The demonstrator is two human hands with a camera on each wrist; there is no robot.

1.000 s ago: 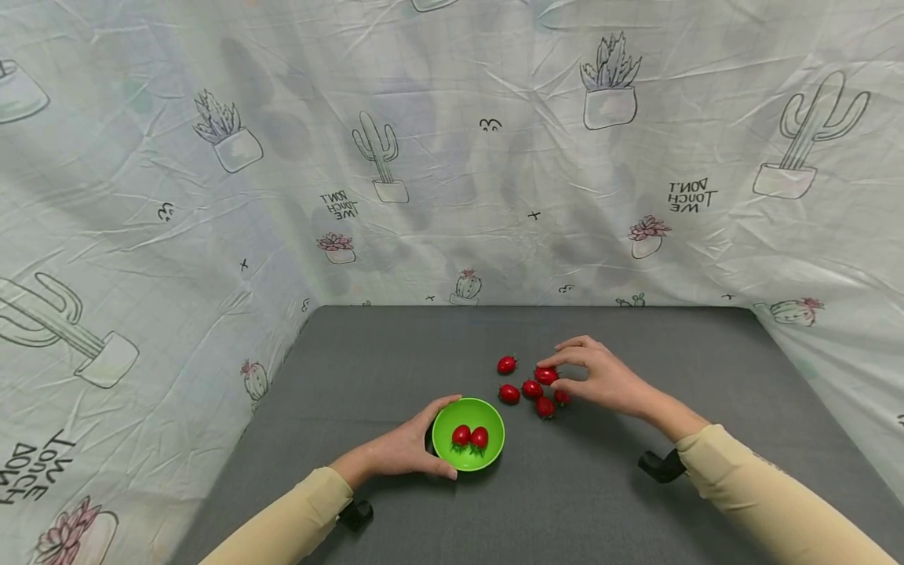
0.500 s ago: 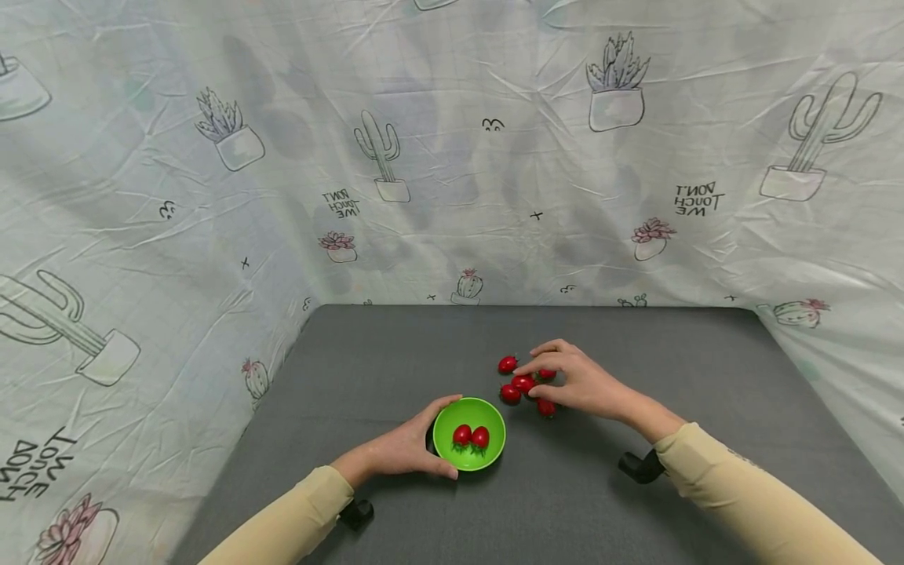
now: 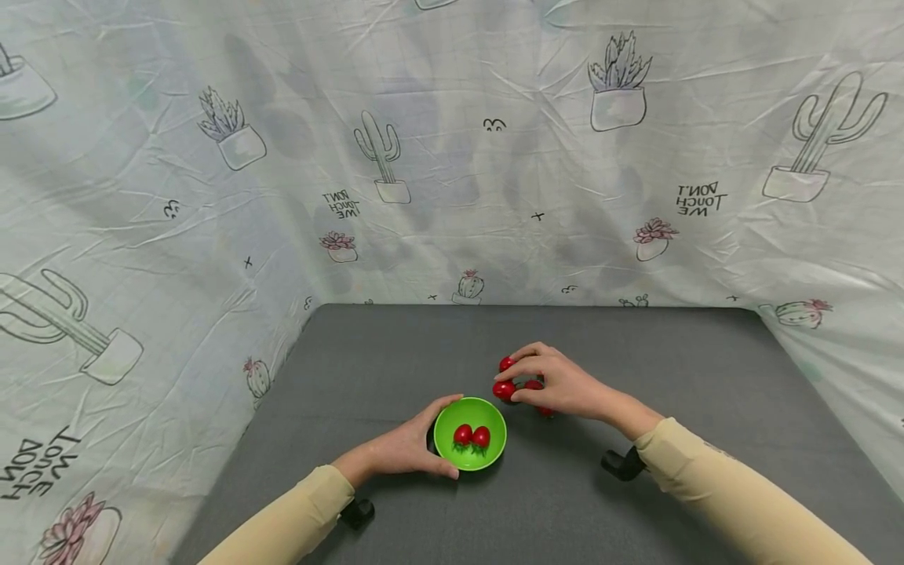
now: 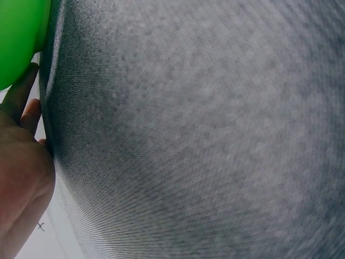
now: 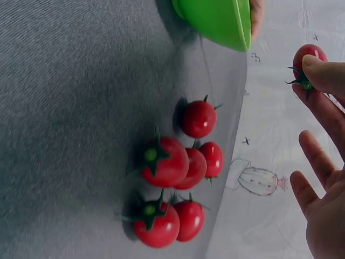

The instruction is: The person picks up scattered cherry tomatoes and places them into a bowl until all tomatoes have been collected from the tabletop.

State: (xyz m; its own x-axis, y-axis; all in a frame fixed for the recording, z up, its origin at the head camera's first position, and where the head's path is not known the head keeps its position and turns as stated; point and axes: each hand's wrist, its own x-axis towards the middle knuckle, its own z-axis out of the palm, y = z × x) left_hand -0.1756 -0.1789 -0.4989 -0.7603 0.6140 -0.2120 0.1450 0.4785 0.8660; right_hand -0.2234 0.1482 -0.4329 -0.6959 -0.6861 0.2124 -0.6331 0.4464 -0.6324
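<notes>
My left hand holds the green bowl from its left side, fingers round the far rim and thumb at the near rim. Two cherry tomatoes with green stems lie inside it. Between thumb and index finger, my right hand pinches another cherry tomato, raised above the table to the right of the bowl. Beneath and behind that hand, several loose cherry tomatoes lie in a cluster, partly hidden in the head view. The left wrist view catches only part of the bowl and hand.
A dark grey cloth covers the table. Behind and to the left hangs a pale curtain printed with cacti. Each wrist carries a black mount, such as the one under the right wrist.
My right hand has moved left toward the bowl, carrying the pinched cherry tomato away from the cluster's far right. The left hand and the bowl have stayed in place.
</notes>
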